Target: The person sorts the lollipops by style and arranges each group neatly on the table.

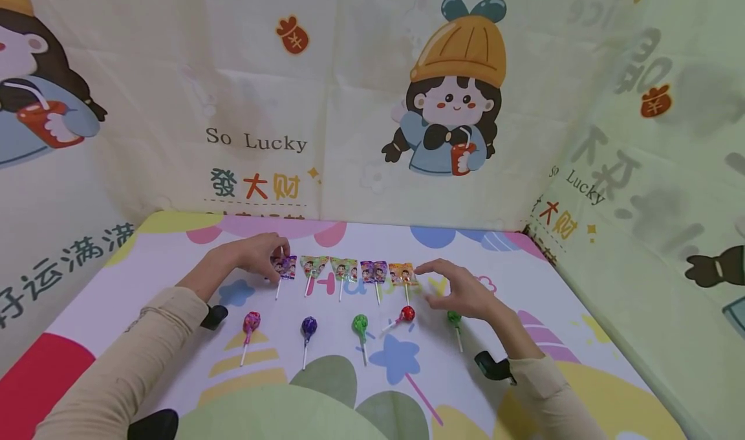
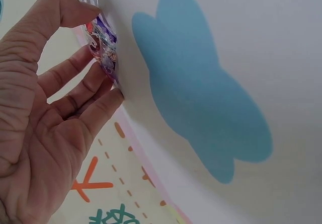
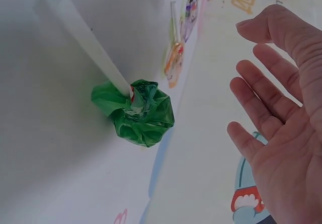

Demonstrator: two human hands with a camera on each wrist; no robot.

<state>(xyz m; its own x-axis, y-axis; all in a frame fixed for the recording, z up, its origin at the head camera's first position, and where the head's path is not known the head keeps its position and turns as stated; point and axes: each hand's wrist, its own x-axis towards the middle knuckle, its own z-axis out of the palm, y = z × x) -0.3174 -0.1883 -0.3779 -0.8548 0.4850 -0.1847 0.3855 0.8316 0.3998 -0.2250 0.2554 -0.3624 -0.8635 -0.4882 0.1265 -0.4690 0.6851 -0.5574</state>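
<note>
In the head view my left hand (image 1: pixel 256 253) is at the left end of a row of flat-wrapped lollipops. Its thumb and fingers hold the edges of a purple-wrapped lollipop (image 2: pixel 103 45), whose stick points toward me. Rightward along that row come a green-yellow lollipop (image 1: pixel 315 267), a green one (image 1: pixel 344 270), another purple one (image 1: pixel 374 272) and an orange one (image 1: pixel 402 274). My right hand (image 1: pixel 462 291) hovers just right of the orange one, fingers apart and holding nothing. Below it lies a round green lollipop (image 3: pixel 143 116), its stick toward me.
Nearer me, a second row has a pink lollipop (image 1: pixel 251 321), a dark purple one (image 1: pixel 309 325), a green one (image 1: pixel 360 324) and a red one (image 1: pixel 407 314) lying aslant. The printed tablecloth (image 1: pixel 192 388) meets a cartoon-patterned cloth wall (image 1: pixel 349 103) at the back.
</note>
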